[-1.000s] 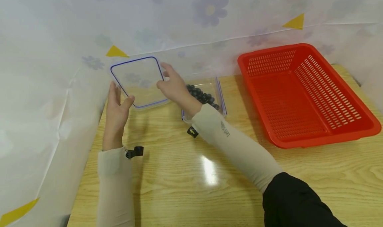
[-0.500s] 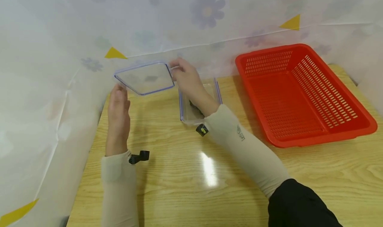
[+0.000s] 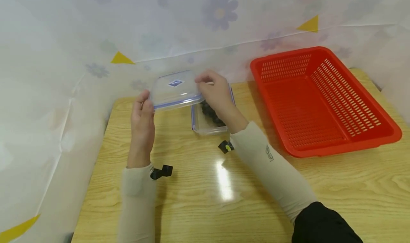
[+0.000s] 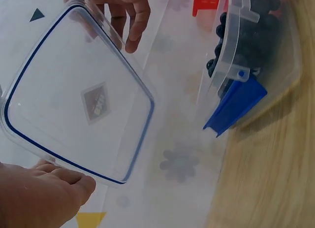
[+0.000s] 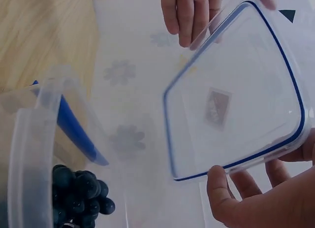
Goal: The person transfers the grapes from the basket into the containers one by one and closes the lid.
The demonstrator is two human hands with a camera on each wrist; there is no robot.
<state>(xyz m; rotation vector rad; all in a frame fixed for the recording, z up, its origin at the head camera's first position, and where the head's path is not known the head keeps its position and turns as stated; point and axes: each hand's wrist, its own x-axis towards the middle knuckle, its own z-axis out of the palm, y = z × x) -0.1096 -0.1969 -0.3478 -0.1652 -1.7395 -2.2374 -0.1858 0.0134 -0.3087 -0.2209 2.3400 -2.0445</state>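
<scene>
A clear plastic lid (image 3: 176, 91) with a blue seal is held in the air between both hands, its labelled top facing up. My left hand (image 3: 142, 127) grips its left edge. At the opposite edge, my right hand (image 3: 219, 97) pinches the lid between thumb and fingers. Below and to the right, a clear food container (image 3: 209, 130) with blue side clips stands on the table, partly hidden by the lid and right hand. Dark grapes (image 3: 209, 113) lie inside it. From the left wrist, the lid's underside (image 4: 59, 100) shows its blue seal ring.
A red perforated plastic basket (image 3: 320, 111) stands on the right of the wood-grain table (image 3: 192, 200). A flower-print sheet (image 3: 179, 29) covers the wall behind and to the left, with yellow triangles (image 3: 122, 58) stuck on it.
The lid has turned over from showing its seal side to showing its labelled top. Both hands have carried it to the right, and it now overlaps the container's left part in view.
</scene>
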